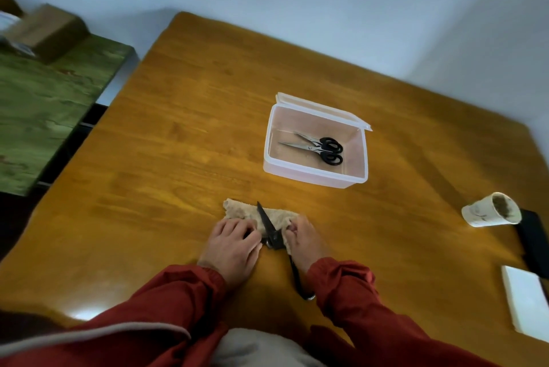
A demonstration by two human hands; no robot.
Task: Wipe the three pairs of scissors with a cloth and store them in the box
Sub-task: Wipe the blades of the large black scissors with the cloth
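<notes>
Table [193, 129] | box [315, 179]: two scissors [328, 150] | left hand [233, 248] grips third scissors [267, 222] | right hand [301, 240] grips cloth [239, 207]

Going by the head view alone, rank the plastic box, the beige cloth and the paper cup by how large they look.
1. plastic box, clearly largest.
2. beige cloth and paper cup: they look about alike, and the cloth is partly covered, so I leave them unranked.

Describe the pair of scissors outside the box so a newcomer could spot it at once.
On the wooden table, find the left hand and right hand on a beige cloth. The scissors lie across it; unlike the two silver-bladed pairs in the clear box, their blade is dark.
</notes>
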